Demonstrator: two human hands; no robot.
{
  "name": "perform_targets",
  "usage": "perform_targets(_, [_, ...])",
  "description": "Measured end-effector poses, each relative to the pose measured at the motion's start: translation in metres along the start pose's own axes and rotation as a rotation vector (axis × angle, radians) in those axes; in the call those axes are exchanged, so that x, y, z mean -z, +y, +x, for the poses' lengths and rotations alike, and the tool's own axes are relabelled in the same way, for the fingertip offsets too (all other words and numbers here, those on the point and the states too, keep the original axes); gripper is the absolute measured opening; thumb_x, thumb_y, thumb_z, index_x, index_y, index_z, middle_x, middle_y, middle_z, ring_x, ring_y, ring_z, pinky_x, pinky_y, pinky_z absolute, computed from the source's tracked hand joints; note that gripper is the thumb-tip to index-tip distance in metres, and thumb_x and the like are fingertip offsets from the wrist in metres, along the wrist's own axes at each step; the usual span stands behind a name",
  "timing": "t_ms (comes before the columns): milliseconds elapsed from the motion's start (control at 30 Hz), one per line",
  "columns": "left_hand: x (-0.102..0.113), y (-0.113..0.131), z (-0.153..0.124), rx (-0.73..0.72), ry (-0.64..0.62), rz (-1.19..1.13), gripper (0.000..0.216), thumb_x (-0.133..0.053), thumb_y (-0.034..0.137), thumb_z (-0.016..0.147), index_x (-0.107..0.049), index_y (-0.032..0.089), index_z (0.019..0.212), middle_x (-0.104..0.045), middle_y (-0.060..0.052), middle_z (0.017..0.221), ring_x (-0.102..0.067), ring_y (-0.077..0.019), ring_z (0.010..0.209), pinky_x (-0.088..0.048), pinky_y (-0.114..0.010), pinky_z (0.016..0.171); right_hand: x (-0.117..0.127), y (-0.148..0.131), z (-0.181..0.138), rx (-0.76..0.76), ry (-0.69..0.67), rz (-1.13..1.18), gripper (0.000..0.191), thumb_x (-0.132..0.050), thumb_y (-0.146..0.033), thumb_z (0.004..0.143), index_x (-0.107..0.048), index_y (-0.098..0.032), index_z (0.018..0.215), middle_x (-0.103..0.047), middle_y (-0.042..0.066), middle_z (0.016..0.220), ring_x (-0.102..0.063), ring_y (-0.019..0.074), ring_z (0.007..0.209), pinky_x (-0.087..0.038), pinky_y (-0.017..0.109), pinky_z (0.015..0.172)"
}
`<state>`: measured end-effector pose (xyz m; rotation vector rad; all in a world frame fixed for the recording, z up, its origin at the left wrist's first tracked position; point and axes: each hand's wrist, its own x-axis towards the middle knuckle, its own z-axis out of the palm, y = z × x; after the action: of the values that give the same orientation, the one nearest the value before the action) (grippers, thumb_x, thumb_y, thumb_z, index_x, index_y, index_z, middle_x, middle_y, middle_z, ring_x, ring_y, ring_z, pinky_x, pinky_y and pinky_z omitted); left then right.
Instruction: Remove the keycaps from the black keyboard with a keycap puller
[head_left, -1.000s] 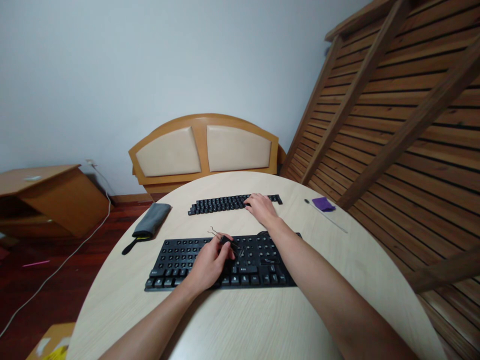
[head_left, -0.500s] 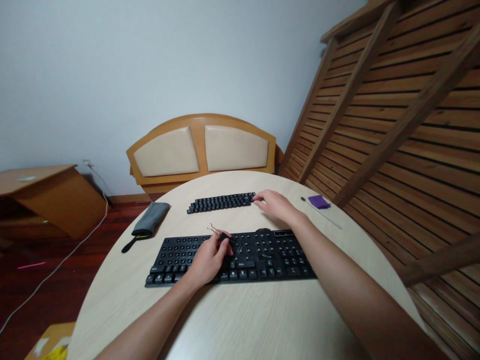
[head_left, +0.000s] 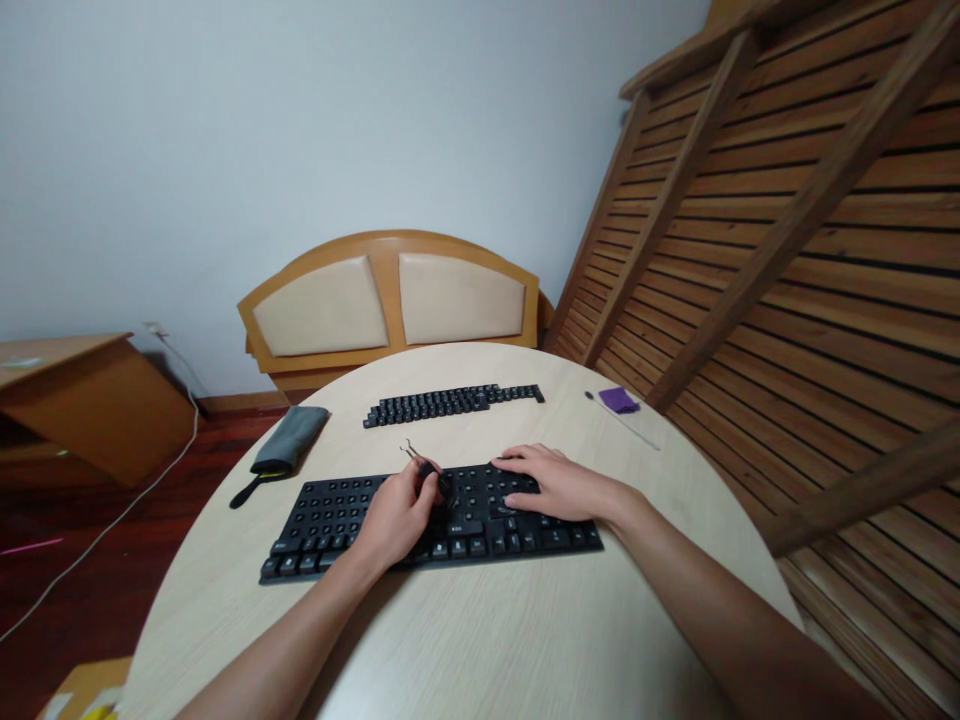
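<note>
Reading clockwise from the black keyboard [head_left: 457,550] as hub, six o'clock nearest the body: at eight o'clock, a cardboard box [head_left: 75,690] beside the pale round table [head_left: 562,630]. Keyboard flat on the tabletop, bare stems across much of its upper rows, caps along the bottom row. Over its middle, the left hand [head_left: 396,515], curled narrow around a wire-pronged tool [head_left: 424,468], prongs toward eleven. Over its three-o'clock end, the right hand [head_left: 551,485], palm down, wide, thumb apart from forefinger; impossible to tell whether touching the keys. Toward ten o'clock, near the table edge, a grey pouch [head_left: 292,440] with a black loop. Toward two, a thin dark-tipped rod [head_left: 628,422], a folded purple cloth [head_left: 619,400] just beside. At twelve, loose keycaps [head_left: 435,405] laid in close rows, well apart from both hands. Beyond, also at twelve, a padded headboard [head_left: 392,295]; at two, leaning wooden slats [head_left: 810,250].
</note>
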<state>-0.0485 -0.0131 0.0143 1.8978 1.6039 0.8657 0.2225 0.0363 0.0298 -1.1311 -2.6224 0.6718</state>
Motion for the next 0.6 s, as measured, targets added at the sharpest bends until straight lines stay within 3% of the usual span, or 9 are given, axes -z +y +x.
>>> perform_targets(200, [0.001, 0.006, -0.007, -0.147, 0.039, -0.086, 0.027, -0.043, 0.038, 0.098, -0.06, 0.018, 0.104, -0.069, -0.003, 0.078, -0.066, -0.0192, 0.072, -0.048, -0.028, 0.069, -0.03, -0.022, 0.013, 0.117, 0.13, 0.016, 0.053, -0.061, -0.044, 0.09, -0.055, -0.026, 0.138, -0.055, 0.011, 0.14, -0.047, 0.0319, 0.128, -0.037, 0.053, 0.106])
perform_targets(333, [-0.007, 0.007, -0.007, -0.21, 0.003, -0.124, 0.032, -0.045, 0.037, 0.098, -0.067, 0.016, 0.088, -0.072, -0.006, 0.084, -0.066, -0.0193, 0.078, -0.049, -0.028, 0.076, -0.038, -0.026, 0.02, 0.219, 0.271, 0.17, 0.034, -0.053, -0.023, 0.094, -0.061, -0.024, 0.127, -0.064, 0.007, 0.128, -0.054, 0.0224, 0.121, -0.041, 0.043, 0.105])
perform_targets(467, [-0.012, 0.007, -0.005, -0.195, -0.044, -0.098, 0.037, -0.047, 0.037, 0.098, -0.07, 0.015, 0.079, -0.074, -0.008, 0.086, -0.067, -0.0212, 0.082, -0.05, -0.031, 0.08, -0.028, -0.016, 0.012, 0.264, 0.251, 0.205, 0.034, -0.046, -0.005, 0.088, -0.066, -0.023, 0.109, -0.067, 0.005, 0.119, -0.058, 0.0181, 0.116, -0.036, 0.044, 0.111])
perform_targets(600, [-0.01, 0.012, -0.005, -0.26, -0.103, -0.118, 0.033, -0.048, 0.034, 0.098, -0.072, 0.015, 0.085, -0.074, -0.01, 0.094, -0.067, -0.0212, 0.089, -0.05, -0.033, 0.085, -0.018, -0.008, -0.001, 0.28, 0.179, 0.191, 0.035, -0.062, -0.021, 0.086, -0.061, -0.022, 0.121, -0.062, 0.008, 0.126, -0.054, 0.0221, 0.121, -0.038, 0.045, 0.109])
